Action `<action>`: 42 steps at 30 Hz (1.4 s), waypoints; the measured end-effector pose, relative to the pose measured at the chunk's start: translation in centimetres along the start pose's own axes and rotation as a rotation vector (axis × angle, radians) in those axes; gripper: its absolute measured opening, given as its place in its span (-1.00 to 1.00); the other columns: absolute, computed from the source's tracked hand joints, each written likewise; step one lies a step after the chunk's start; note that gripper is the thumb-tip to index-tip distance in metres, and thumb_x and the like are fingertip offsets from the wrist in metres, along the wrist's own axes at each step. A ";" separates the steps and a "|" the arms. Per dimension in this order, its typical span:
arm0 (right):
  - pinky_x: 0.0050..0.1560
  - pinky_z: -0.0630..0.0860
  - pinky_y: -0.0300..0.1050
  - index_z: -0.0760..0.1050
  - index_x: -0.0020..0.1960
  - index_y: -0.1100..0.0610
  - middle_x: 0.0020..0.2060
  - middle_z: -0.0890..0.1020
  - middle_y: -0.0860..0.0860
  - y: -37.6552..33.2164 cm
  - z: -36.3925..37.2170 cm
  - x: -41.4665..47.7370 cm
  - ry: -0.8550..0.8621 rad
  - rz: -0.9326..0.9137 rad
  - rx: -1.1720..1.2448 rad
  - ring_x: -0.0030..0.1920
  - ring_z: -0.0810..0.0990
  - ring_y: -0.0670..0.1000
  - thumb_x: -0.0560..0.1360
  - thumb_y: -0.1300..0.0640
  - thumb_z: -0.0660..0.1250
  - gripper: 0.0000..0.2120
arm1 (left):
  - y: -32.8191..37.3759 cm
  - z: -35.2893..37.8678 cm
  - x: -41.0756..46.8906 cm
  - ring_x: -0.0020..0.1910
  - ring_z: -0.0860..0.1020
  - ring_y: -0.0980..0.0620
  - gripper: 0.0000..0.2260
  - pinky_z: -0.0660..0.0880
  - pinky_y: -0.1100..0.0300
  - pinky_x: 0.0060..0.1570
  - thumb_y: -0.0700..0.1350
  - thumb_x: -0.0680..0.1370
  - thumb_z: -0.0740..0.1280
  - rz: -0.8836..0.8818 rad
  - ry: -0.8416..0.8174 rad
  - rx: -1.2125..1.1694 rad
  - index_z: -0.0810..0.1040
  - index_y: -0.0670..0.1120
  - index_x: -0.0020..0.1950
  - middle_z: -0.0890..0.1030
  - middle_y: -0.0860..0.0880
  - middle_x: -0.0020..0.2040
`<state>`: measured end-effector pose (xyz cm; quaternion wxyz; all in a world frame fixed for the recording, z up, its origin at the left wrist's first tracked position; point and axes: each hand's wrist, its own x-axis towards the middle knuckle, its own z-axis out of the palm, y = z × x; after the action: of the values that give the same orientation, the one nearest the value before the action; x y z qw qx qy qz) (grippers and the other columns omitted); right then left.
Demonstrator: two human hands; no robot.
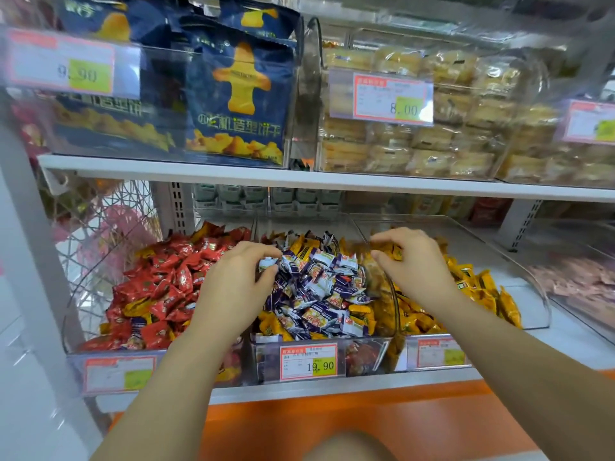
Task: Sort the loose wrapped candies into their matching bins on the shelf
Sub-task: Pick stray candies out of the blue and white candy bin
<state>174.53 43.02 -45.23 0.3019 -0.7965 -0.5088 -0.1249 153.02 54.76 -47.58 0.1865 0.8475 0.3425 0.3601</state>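
Note:
Three clear bins stand side by side on the lower shelf. The left bin point(76, 327) holds red candies point(159, 287) with a few yellow and purple strays. The middle bin point(266, 361) holds purple-and-white candies point(326, 287) mixed with yellow ones. The right bin point(535, 304) holds yellow candies point(476, 287). My left hand point(239, 281) is at the middle bin's left side and pinches a purple-and-white candy point(268, 262) between thumb and fingers. My right hand point(409, 257) hovers over the divider between middle and right bins, fingers curled round a yellow candy point(396, 252).
The upper shelf carries a bin of dark blue biscuit bags point(236, 104) and bins of wrapped pastries point(416, 128). Price tags point(307, 362) hang on the bin fronts. An orange ledge point(366, 417) runs below the shelf. A further clear bin point(579, 277) with pinkish packets stands at the far right.

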 end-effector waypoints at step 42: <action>-0.23 0.30 -0.47 0.54 0.01 -0.02 -0.15 0.55 -0.15 -4.1 3.9 2.1 -0.037 -0.181 0.132 -0.23 0.46 -0.20 0.45 0.11 0.42 -0.84 | -2.7 -1.2 -0.1 0.19 0.46 0.10 -0.78 0.40 0.17 0.18 -0.05 0.59 0.27 -0.056 -0.130 0.002 0.52 0.10 0.22 0.49 0.10 0.24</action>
<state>171.37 48.18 -45.80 0.3320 -0.7278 -0.5911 -0.1031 150.87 56.64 -48.31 0.2175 0.8594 0.3536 0.2986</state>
